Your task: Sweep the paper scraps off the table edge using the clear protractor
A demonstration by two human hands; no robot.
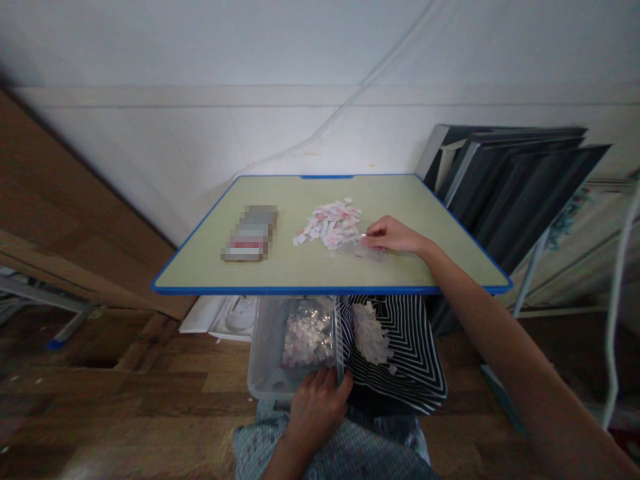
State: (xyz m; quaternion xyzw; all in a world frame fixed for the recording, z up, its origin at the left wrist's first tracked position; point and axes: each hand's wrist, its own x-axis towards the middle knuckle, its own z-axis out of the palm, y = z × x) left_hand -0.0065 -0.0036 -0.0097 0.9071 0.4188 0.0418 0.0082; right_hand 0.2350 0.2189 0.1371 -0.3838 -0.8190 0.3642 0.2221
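On the table, my right hand (pixel 391 235) is closed in a pinch on a clear plastic bag (pixel 357 249), which lies flat at the right edge of a pile of white and pink paper slips (pixel 333 221). Below the table edge, my left hand (pixel 320 403) curls its fingers over the near rim of a clear plastic bin (pixel 270 380). Inside that bin is a heap of small filled clear packets (pixel 307 337). Beside it, on a black-and-white striped cloth or bag (pixel 410 353), rests a pile of pale, flat pieces (pixel 371 337) whose kind I cannot make out.
The small table (pixel 285 277) has a blue rim and stands against the wall. A blurred-out phone-like object (pixel 250 233) lies at its left. Dark flat panels (pixel 515 187) lean on the right. An open white box (pixel 227 317) sits on the floor behind the bin.
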